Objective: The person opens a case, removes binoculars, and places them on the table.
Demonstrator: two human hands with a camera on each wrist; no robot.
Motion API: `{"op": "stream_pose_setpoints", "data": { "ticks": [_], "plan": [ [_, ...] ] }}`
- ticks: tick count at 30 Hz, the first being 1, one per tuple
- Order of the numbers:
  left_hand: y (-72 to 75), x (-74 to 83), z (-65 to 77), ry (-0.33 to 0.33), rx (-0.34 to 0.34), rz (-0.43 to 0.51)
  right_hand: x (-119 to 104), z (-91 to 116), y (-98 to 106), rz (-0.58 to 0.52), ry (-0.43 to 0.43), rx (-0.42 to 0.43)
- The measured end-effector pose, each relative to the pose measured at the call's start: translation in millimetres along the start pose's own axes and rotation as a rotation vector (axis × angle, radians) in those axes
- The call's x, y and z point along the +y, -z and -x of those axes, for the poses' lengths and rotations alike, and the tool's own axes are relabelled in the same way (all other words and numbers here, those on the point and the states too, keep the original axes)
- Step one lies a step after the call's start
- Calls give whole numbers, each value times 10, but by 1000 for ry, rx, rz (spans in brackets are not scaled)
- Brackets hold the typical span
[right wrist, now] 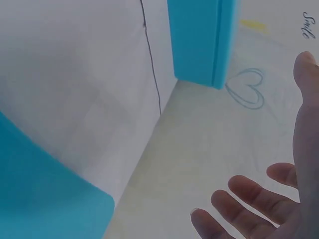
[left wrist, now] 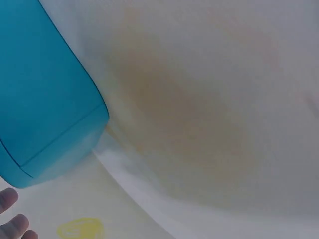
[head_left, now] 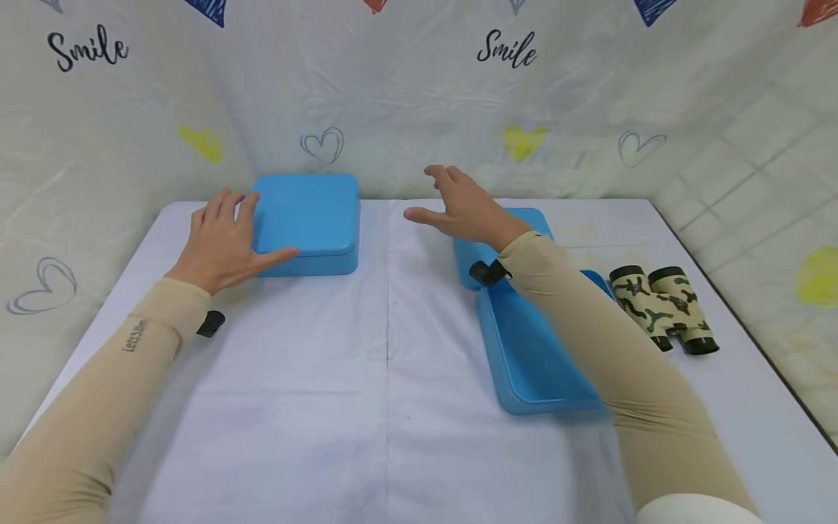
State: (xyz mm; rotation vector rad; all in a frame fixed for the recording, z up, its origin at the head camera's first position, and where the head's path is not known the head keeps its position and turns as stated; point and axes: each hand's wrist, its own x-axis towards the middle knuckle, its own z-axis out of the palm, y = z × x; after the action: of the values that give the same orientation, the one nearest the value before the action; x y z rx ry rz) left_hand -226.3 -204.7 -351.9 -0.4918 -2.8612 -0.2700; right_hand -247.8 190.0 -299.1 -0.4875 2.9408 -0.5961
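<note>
Right sleeve: nearest us, the tan fabric (head_left: 638, 364) slants from the near edge of the surface (head_left: 294, 437) over the blue tray (head_left: 550, 406); we would keep that forearm high so it doesn't drag the rim.
Left sleeve: its tan counterpart (head_left: 98, 407) runs up along the left edge, with nothing under it to snag.
Closed blue box: it (head_left: 305, 215) sits by the far-left corner, close to the far edge, lid seam level all round; whether any of it overhangs that edge we cannot tell.
Left hand: our left (head_left: 222, 244) is spread wide beside the box's left side, thumb reaching across the near-left corner; the fingers are not wrapped round anything, and we cannot tell whether they touch.
Right hand: our right (head_left: 468, 207) is in the air between box and tray, thumb well away from the loosely extended fingers, holding nothing.
Handling: the step seems to be managing the box with two hands, so we judge a low hold on both short walls best, below the seam, lest the lid lift off alone. Near that far edge, even pressure matters; a one-sided push could slide or turn it.
Blue tray: lidless, right of the middle, partly under our arm, its far end by a flat blue piece (head_left: 470, 255) that looks like a lid near the far edge.
Binoculars: the camouflage pair (head_left: 664, 306) lies near the right edge, beside the tray, clear of our reach.
</note>
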Motion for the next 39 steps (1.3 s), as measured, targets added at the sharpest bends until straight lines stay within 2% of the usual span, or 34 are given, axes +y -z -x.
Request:
{"op": "stream_pose_setpoints", "data": {
  "ticks": [4,11,16,21,29,35,39],
  "plan": [
    [-5,-68,5,16,-42,29,-92,-73,-80,-10,5,-14],
    [3,-173,-9,77,-138,137,-220,-200,-244,-39,20,-37],
    [-1,-230,-10,105,-190,197,-312,-292,-383,-117,18,-61],
    [-22,-257,-14,164,-261,287,-391,-368,-538,-239,38,-74],
    [-67,-282,-33,209,-252,415,-483,-438,-742,-398,78,-49],
    [-62,-318,-26,249,-269,514,-570,-489,-819,-437,94,-43],
    [-79,-335,-27,277,-299,535,-601,-516,-859,-460,84,-56]
  ]
}}
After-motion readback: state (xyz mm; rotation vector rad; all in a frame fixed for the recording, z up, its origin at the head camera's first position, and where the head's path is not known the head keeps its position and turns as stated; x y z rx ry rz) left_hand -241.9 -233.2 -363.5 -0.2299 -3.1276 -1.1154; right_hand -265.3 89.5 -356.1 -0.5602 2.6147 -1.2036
